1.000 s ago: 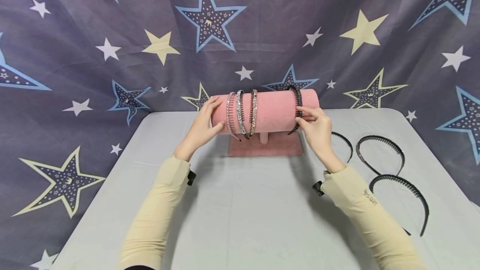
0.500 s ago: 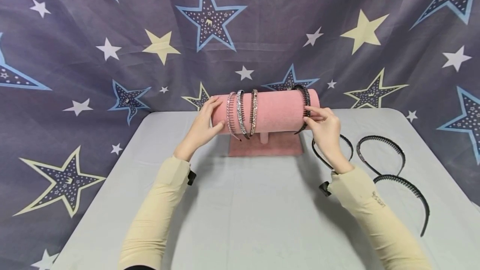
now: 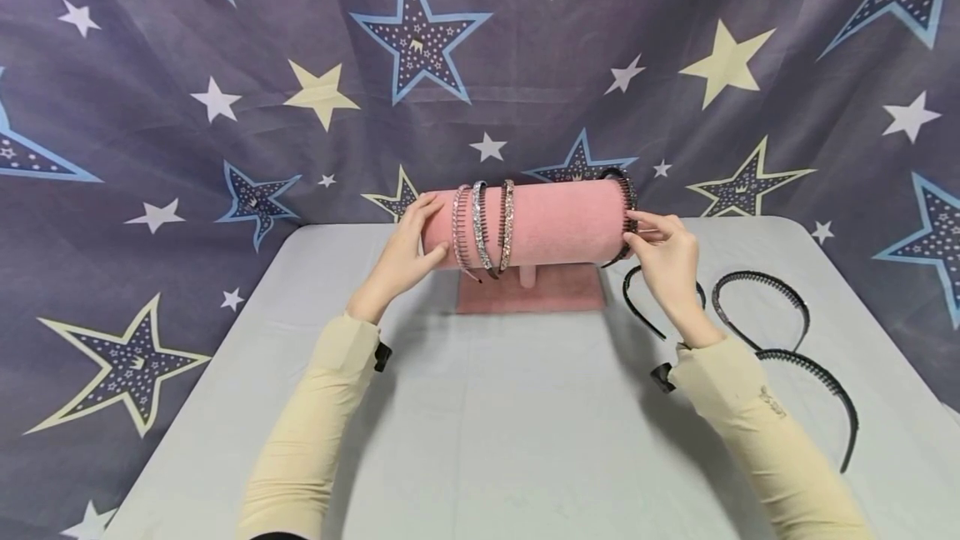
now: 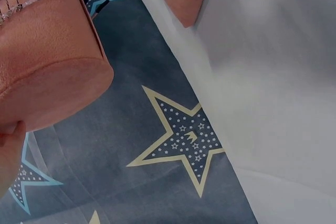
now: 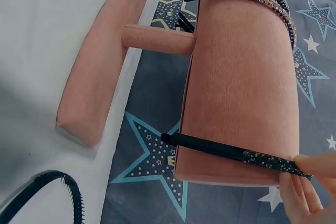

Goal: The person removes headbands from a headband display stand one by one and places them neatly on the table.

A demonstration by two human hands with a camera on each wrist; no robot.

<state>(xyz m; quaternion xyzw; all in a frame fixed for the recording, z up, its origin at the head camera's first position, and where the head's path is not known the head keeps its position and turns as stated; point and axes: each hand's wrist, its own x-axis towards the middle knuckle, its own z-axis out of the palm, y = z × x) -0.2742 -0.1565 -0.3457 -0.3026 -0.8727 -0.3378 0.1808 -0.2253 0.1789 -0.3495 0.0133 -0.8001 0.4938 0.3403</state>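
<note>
Item: pink roll [image 3: 566, 223], my landmark, on its stand [image 3: 562, 294]. Item: left hand [image 3: 405, 252], which I see gripping the roll's left end. Item: right hand [image 3: 667, 265], thumb and fingers pinching a dark headband [image 3: 628, 186] draped round the roll's right end. Item: three glittering headbands [image 3: 477, 215], round the roll's left half. Item: three loose headbands [image 3: 825, 375], front-right of the roll.
</note>
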